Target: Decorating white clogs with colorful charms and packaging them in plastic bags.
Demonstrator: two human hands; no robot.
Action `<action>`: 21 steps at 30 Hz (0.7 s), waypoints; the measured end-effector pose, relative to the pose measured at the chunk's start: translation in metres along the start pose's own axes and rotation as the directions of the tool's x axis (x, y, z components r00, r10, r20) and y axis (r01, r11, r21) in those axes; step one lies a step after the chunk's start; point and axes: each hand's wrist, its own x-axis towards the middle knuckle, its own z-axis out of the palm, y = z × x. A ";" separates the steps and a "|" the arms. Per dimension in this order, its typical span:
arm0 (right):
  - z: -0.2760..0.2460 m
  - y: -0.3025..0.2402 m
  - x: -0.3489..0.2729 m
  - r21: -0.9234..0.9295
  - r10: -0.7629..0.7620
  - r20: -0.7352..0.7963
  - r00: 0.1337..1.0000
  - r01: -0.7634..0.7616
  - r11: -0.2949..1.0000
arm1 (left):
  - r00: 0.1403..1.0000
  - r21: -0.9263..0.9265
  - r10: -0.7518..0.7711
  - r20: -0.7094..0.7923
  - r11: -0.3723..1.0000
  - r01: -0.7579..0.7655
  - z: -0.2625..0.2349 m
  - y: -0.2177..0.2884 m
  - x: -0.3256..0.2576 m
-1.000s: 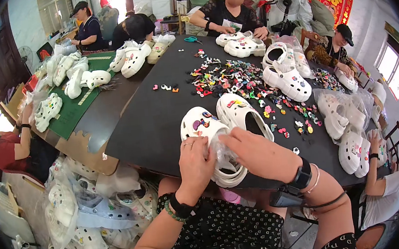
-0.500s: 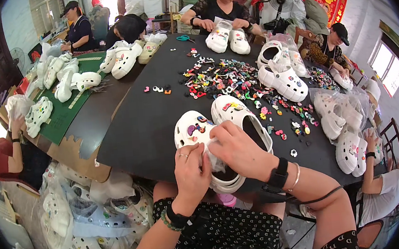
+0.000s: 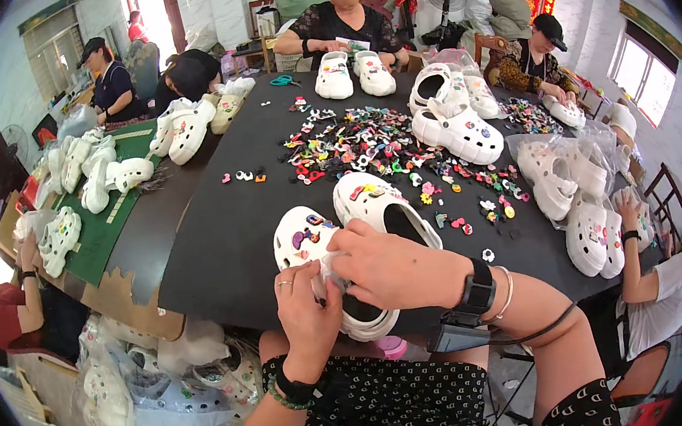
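Note:
Two white foam clogs lie side by side on the black table, toes pointing away from me. The left clog [image 3: 300, 235] carries colourful charms on its toe, and the right clog [image 3: 364, 197] has a few red and yellow ones. Over the left clog's opening, my left hand [image 3: 305, 307] and my right hand [image 3: 387, 266] meet with fingers pinched. Between them is a crumpled piece of clear plastic [image 3: 331, 270]. Something small and dark shows at my left fingertips, too little of it to name. My hands hide much of the left clog's strap and heel.
Beyond the clogs spreads a heap of loose charms [image 3: 359, 141]. More white clogs [image 3: 460, 132] stand to its right, with bagged pairs [image 3: 555, 176] nearer. Several people work around the tables. Bags of clogs [image 3: 153, 395] lie on the floor at left.
The view has shifted, so the table scene sits further left and slightly higher on the right side. My hands stay pinched at the plastic. The person opposite has released the two clogs.

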 end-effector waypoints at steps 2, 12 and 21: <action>-0.002 0.003 0.000 -0.012 0.025 0.005 1.000 -0.025 1.000 | 1.000 0.006 -0.003 0.001 1.000 0.003 0.000 0.002 0.001; 0.039 0.022 0.042 -0.054 0.248 -0.176 0.953 -0.261 0.964 | 0.999 -0.003 -0.032 0.044 0.999 0.033 -0.002 0.003 -0.001; 0.002 0.023 0.007 0.137 0.147 -0.102 0.984 -0.133 0.982 | 0.995 0.251 -0.023 0.102 0.968 -0.004 -0.003 0.005 0.008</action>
